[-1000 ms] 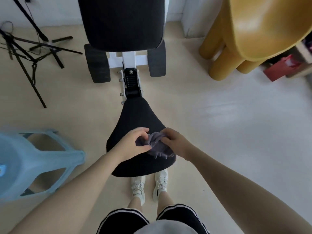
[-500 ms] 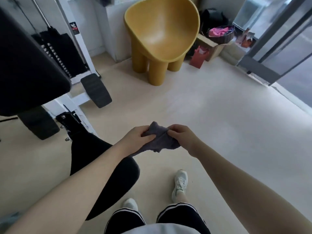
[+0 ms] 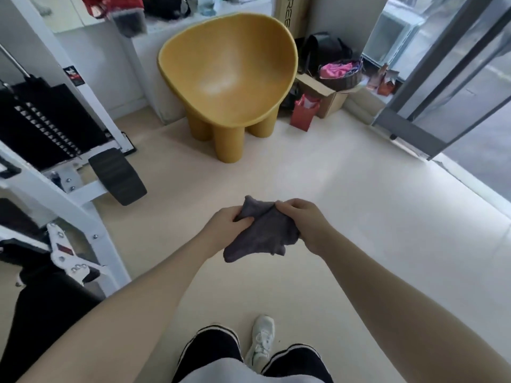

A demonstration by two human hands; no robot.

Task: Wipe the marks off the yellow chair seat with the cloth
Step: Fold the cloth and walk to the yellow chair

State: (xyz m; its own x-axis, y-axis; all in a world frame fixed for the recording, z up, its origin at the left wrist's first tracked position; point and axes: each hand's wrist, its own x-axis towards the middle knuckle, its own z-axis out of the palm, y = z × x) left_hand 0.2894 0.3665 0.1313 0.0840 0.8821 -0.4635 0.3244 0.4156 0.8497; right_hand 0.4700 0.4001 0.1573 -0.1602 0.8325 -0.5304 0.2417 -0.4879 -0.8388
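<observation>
Cloth [image 3: 261,233], grey and crumpled, hangs in mid-air at the centre of the frame, held between both hands above the floor [image 3: 345,217]. The left hand [image 3: 221,228] grips its left edge with fingers curled round the fabric; the right hand [image 3: 302,221] pinches its upper right part, fingers bent over it. A loose corner droops toward the lower left. The chair [image 3: 229,76], yellow with thick round legs, stands at upper centre, well apart from the cloth, its bowl seat facing the camera. A white gym machine [image 3: 83,189] with black pads fills the left side. A red bag [image 3: 302,114] and a box [image 3: 330,96] sit just right of the chair. One white shoe [image 3: 261,338] shows at bottom centre.
</observation>
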